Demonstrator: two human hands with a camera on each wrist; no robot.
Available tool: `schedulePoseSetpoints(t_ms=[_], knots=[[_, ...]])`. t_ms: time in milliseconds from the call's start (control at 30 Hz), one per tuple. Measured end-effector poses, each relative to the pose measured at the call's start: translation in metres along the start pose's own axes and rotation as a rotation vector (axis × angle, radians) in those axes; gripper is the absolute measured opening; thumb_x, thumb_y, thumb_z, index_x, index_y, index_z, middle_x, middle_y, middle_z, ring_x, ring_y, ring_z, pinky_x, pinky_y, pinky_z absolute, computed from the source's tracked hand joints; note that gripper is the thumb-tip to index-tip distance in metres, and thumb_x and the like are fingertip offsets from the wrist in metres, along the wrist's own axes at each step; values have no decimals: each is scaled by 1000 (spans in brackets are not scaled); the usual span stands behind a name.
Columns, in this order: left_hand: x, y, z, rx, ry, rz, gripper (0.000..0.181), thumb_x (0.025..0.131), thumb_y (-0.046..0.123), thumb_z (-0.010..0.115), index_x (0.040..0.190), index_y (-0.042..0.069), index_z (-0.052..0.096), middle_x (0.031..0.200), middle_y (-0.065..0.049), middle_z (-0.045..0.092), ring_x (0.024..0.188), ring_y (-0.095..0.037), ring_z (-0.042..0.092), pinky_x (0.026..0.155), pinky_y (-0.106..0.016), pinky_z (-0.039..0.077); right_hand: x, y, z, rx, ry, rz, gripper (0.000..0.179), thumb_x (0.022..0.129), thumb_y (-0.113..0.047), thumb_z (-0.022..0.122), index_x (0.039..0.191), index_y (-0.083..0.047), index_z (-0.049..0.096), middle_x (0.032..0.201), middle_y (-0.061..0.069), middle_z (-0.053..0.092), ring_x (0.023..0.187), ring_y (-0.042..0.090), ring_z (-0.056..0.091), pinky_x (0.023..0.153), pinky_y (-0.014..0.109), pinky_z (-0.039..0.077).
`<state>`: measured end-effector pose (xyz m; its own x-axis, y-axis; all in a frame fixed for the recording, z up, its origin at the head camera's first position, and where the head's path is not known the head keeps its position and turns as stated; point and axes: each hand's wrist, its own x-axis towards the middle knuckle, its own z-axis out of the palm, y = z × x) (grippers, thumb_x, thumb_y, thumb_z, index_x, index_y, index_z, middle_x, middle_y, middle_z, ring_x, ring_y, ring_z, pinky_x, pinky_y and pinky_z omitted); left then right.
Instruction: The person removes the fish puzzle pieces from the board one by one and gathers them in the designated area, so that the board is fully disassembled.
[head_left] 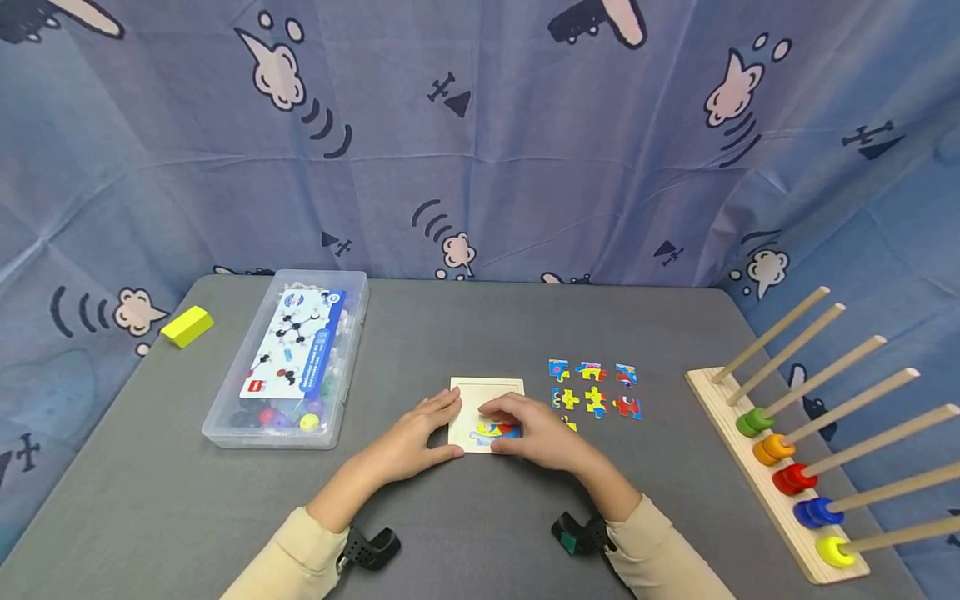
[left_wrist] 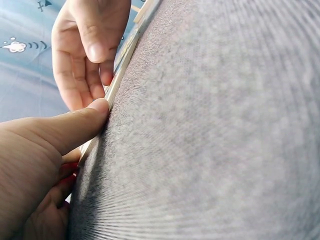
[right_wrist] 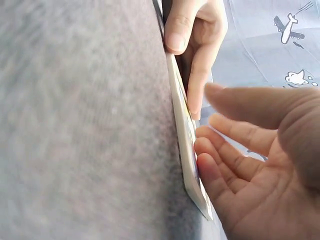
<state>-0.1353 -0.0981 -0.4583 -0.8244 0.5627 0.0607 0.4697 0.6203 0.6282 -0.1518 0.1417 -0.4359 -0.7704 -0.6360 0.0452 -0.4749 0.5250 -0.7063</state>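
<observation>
A small square wooden puzzle tray lies on the grey table in the head view, with some brightly coloured jigsaw pieces set along its near side. My left hand holds the tray's left side, thumb at the near corner and fingers toward the far one. In the left wrist view the thumb presses on the tray's edge. Over the tray's right half, my right hand touches the surface with its fingertips. The right wrist view shows its thumb apart from relaxed fingers, with nothing pinched between them. That hand partly covers the pieces.
Several loose jigsaw pieces lie in rows right of the tray. A clear plastic molecule-kit box stands at left, beyond it a yellow block. A wooden peg rack with coloured rings lines the right edge. Patterned blue cloth hangs behind.
</observation>
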Motion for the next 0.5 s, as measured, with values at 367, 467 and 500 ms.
schedulePoseSetpoints(t_ms=[367,467,500], knots=[[-1,2,-1,-11,-1,-9,71,87,30,69,142,-2,39,153,-13,30,143,-30,26,116,-49,23,2,-2,5,-90,-24,9,28,81,-10,73,107,-9,67,109,2,58,101,17,56,91,35,48],[-1,2,-1,-9,2,-7,71,86,30,69,142,-2,39,153,-13,30,143,-30,26,116,-49,23,3,-3,6,-97,-22,17,28,80,-9,74,107,-9,66,108,1,58,100,16,56,90,34,48],[-1,2,-1,-8,3,-7,71,86,30,69,142,-2,39,153,-13,30,143,-30,26,116,-49,23,3,-3,6,-96,-20,18,28,80,-9,74,106,-9,65,108,1,58,99,16,56,90,34,48]])
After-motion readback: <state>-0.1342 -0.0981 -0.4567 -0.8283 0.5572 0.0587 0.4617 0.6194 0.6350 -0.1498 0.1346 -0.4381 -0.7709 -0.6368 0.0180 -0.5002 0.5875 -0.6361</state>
